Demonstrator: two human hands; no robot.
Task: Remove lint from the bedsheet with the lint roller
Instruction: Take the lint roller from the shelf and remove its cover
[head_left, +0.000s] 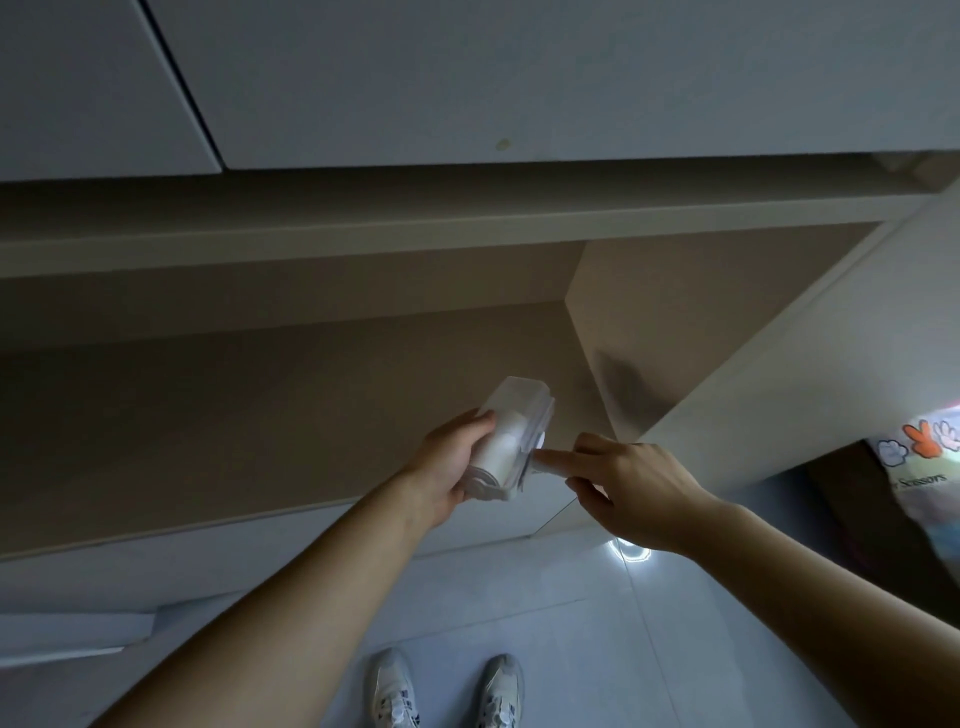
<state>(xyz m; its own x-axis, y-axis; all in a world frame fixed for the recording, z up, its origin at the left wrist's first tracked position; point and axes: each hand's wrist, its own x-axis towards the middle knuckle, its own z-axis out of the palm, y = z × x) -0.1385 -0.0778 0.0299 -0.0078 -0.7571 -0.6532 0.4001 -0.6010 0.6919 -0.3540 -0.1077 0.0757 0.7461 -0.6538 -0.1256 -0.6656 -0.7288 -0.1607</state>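
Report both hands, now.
Left hand: grips the lint roller.
Right hand: holds the lint roller's handle, index finger extended.

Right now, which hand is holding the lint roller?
The left hand: it grips the white lint roller round its middle. The right hand only stretches one finger out to the roller's edge.
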